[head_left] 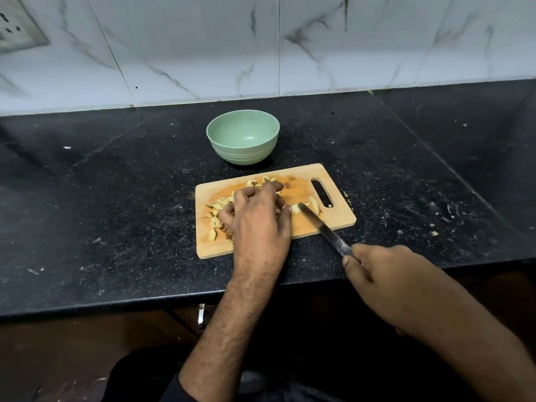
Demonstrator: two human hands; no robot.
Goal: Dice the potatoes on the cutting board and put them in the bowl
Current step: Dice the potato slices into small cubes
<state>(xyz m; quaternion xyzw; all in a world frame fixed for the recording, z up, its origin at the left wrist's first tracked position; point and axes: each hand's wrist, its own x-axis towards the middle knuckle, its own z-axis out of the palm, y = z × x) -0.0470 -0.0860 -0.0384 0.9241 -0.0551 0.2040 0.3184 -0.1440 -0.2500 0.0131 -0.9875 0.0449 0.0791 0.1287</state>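
A wooden cutting board [333,219] lies on the black counter with several diced potato pieces [215,220] spread over its left half. My left hand [258,219] lies over that pile with curled fingers that close around some pieces. My right hand [377,274] grips the handle of a knife [324,229] at the counter's front edge. The blade's tip touches the larger potato slices [311,206] near the board's handle slot. A pale green bowl [243,137] stands empty just behind the board.
The black stone counter [116,198] is speckled with small scraps, mostly at the right. A marble-patterned wall [261,47] rises behind it, with a socket plate [17,27] at the upper left. A cabinet handle [201,316] shows under the counter's front edge.
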